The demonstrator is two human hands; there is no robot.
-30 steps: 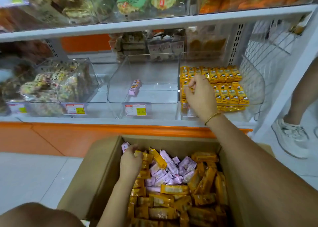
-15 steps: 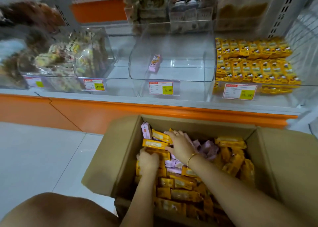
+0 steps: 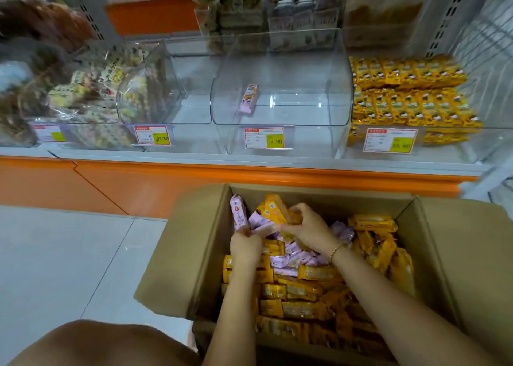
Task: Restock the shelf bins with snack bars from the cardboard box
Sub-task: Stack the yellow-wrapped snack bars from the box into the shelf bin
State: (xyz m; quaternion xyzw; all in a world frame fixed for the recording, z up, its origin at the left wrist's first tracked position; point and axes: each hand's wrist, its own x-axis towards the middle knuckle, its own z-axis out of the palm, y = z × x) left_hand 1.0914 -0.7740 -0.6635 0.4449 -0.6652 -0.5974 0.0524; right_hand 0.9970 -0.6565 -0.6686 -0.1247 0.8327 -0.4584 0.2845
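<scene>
An open cardboard box [image 3: 194, 249] on the floor holds several yellow snack bars [image 3: 302, 310] and pink snack bars [image 3: 294, 257]. Both hands are inside it at the far left. My left hand [image 3: 245, 244] pinches a pink bar [image 3: 262, 224]. My right hand [image 3: 308, 231] curls around a yellow bar [image 3: 274, 208] lifted above the pile. On the shelf, the middle clear bin [image 3: 280, 138] holds one pink bar [image 3: 249, 99]. The right bin [image 3: 472, 140] is packed with rows of yellow bars [image 3: 410, 93].
Clear bins of mixed wrapped snacks [image 3: 83, 93] stand at the left of the shelf, with price tags [image 3: 268, 138] on the bin fronts. An orange shelf base [image 3: 194, 182] runs behind the box. Grey floor tiles [image 3: 69, 254] lie to the left; my knee [image 3: 97, 343] shows at bottom left.
My right hand came down from the yellow bin on the shelf into the box and took hold of a yellow bar. My left hand shifted onto a pink bar. The view tilted downward.
</scene>
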